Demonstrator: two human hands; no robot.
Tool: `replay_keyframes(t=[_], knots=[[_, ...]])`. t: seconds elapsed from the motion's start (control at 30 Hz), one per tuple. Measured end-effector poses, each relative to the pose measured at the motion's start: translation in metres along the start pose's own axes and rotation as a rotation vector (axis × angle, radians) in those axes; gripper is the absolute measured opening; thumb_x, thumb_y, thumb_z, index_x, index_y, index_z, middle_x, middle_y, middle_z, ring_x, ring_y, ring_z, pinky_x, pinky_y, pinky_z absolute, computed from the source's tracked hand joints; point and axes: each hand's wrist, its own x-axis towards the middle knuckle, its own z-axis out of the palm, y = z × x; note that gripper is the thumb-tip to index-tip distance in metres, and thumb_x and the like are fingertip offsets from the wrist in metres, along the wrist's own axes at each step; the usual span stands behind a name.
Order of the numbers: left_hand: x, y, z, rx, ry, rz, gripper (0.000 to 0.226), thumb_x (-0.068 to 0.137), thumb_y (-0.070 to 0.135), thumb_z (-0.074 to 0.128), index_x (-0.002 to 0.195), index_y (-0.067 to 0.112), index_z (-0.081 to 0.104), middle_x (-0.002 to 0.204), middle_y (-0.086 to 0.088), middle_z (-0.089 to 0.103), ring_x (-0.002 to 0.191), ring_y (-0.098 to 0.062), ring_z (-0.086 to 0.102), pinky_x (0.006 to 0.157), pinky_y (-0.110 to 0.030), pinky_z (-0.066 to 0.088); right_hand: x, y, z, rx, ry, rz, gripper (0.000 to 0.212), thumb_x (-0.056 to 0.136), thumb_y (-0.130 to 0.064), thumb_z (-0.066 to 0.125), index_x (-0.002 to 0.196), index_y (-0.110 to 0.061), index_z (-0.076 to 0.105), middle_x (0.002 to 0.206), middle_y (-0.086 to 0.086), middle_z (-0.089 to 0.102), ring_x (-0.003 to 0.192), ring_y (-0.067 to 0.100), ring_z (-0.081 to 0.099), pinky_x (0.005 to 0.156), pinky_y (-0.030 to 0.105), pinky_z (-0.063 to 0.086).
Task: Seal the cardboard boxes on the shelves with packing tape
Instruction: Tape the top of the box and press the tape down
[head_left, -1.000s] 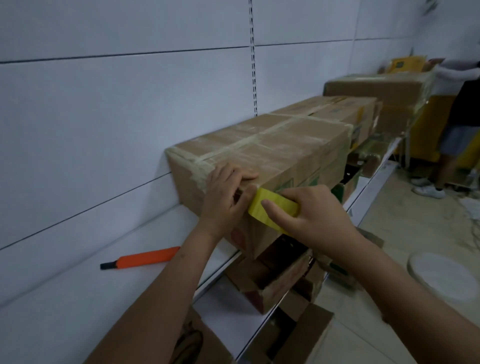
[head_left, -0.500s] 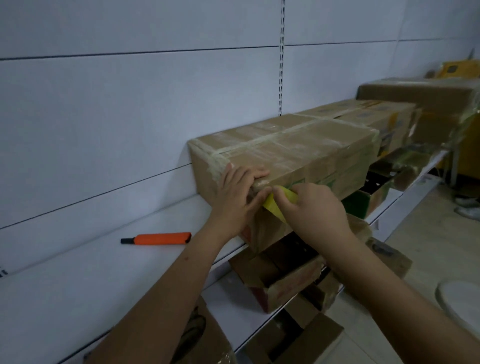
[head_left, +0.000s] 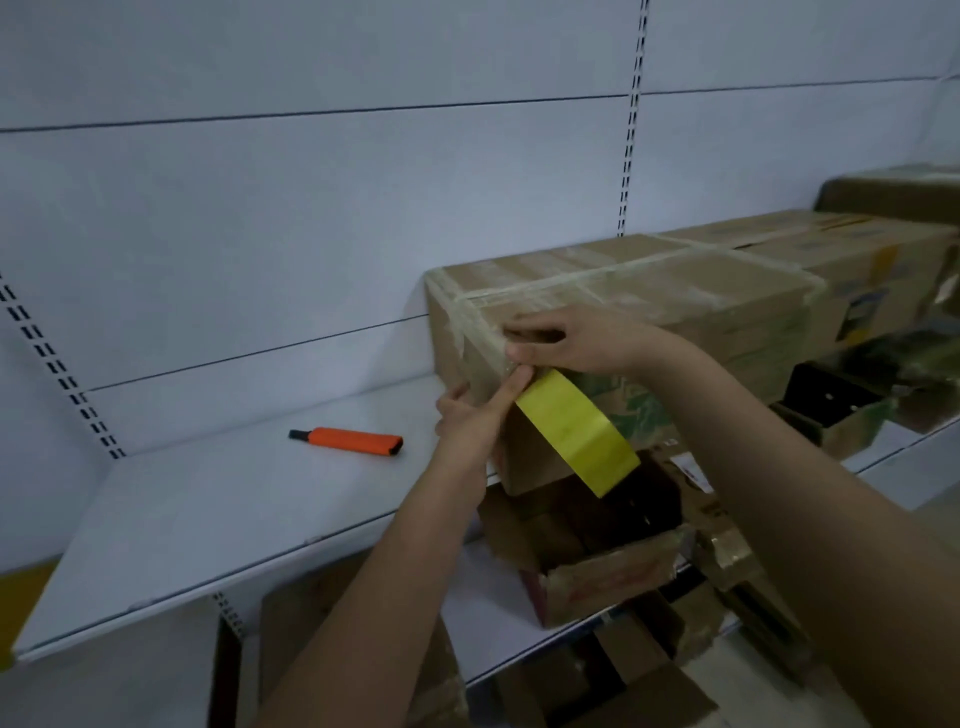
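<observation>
A brown cardboard box (head_left: 675, 296) with clear tape across its top stands on the white shelf (head_left: 234, 509). A yellow tape roll (head_left: 576, 431) hangs at the box's near front corner. My left hand (head_left: 470, 415) is at the box's end face. Its index finger lies against the upper end of the roll, its other fingers are curled, and its thumb is hidden. My right hand (head_left: 582, 338) rests on the box's top front edge, with fingers and thumb pressing at the corner just above the roll.
An orange utility knife (head_left: 348, 440) lies on the shelf left of the box. More cardboard boxes (head_left: 857, 249) stand in a row to the right. An open torn box (head_left: 597, 571) and loose cardboard sit on the lower shelf.
My right hand let go of the roll and moved up onto the box's top edge. My left hand dropped from the top edge to the end face and took the roll. The view shifted left.
</observation>
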Motion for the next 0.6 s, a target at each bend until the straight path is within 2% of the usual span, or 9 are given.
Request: replay_keyframes(t=[0.03,0.1,0.17,0.2,0.23,0.3,0.47,0.53,0.6], knots=[[-0.005,0.001,0.001,-0.109,-0.065,-0.082,0.13,0.032,0.066,0.091,0.141,0.015,0.042,0.128,-0.006,0.061,0.109,-0.02,0.063,0.074,-0.031,0.056,0.001,0.002,-0.001,-0.014,-0.007,-0.006,0.062,0.088,-0.068,0.049,0.144,-0.042,0.044,0.155,-0.015,0.035,0.143,0.011,0.032,0.11,0.028,0.025],[-0.018,0.002,0.003,-0.229,-0.151,-0.143,0.082,0.059,0.055,0.088,0.125,0.013,0.063,0.097,-0.002,0.071,0.079,-0.013,0.067,0.057,-0.025,0.054,0.001,0.002,-0.002,-0.042,-0.013,-0.022,0.061,0.09,-0.066,0.048,0.146,-0.04,0.043,0.156,-0.014,0.034,0.143,0.011,0.032,0.104,0.024,0.023],[-0.031,-0.001,0.009,-0.319,-0.196,-0.188,0.035,0.084,0.045,0.073,0.103,0.016,0.072,0.075,0.0,0.068,0.068,-0.014,0.063,0.07,-0.032,0.059,0.0,0.0,-0.003,-0.049,-0.018,-0.019,0.059,0.092,-0.063,0.048,0.146,-0.039,0.042,0.156,-0.013,0.035,0.143,0.011,0.033,0.103,0.024,0.024],[-0.037,-0.002,0.012,-0.348,-0.224,-0.206,0.03,0.089,0.042,0.069,0.101,0.015,0.071,0.077,-0.003,0.069,0.076,-0.018,0.066,0.085,-0.041,0.059,0.001,-0.001,-0.003,-0.046,-0.023,-0.014,0.059,0.092,-0.062,0.049,0.146,-0.039,0.042,0.156,-0.013,0.035,0.142,0.012,0.033,0.107,0.026,0.025],[-0.045,-0.001,0.016,-0.368,-0.262,-0.223,0.032,0.091,0.042,0.067,0.107,0.014,0.071,0.088,-0.007,0.072,0.09,-0.024,0.069,0.096,-0.047,0.055,0.002,-0.002,-0.004,-0.054,-0.034,-0.006,0.06,0.091,-0.062,0.049,0.147,-0.038,0.042,0.155,-0.012,0.036,0.142,0.013,0.034,0.11,0.028,0.026],[-0.056,-0.002,0.022,-0.392,-0.318,-0.239,0.038,0.092,0.043,0.066,0.12,0.016,0.066,0.113,-0.012,0.073,0.108,-0.03,0.068,0.099,-0.052,0.052,0.006,-0.006,-0.007,-0.109,-0.076,0.01,0.065,0.09,-0.064,0.05,0.147,-0.035,0.042,0.155,-0.009,0.038,0.141,0.016,0.036,0.112,0.032,0.028],[-0.061,-0.009,0.025,-0.473,-0.279,-0.191,0.046,0.091,0.041,0.068,0.13,0.018,0.06,0.118,-0.011,0.072,0.108,-0.028,0.069,0.094,-0.049,0.055,0.021,-0.024,-0.018,-0.156,-0.064,-0.04,0.051,0.088,-0.051,0.065,0.133,-0.027,0.06,0.137,-0.005,0.057,0.122,0.012,0.053,0.102,0.029,0.041],[-0.065,-0.009,0.021,-0.484,-0.289,-0.154,0.047,0.093,0.041,0.065,0.133,0.016,0.059,0.119,-0.013,0.071,0.108,-0.028,0.069,0.095,-0.047,0.055,0.035,-0.037,-0.01,-0.115,-0.022,-0.146,0.039,0.09,-0.039,0.067,0.126,-0.027,0.064,0.135,-0.003,0.058,0.121,0.011,0.053,0.103,0.03,0.042],[-0.07,-0.007,0.014,-0.472,-0.315,-0.149,0.046,0.097,0.041,0.058,0.132,0.012,0.059,0.111,-0.016,0.073,0.098,-0.027,0.072,0.084,-0.041,0.059,0.05,-0.053,0.001,-0.164,-0.066,-0.27,0.034,0.093,-0.031,0.063,0.127,-0.026,0.063,0.135,-0.003,0.056,0.124,0.013,0.05,0.104,0.028,0.037]])
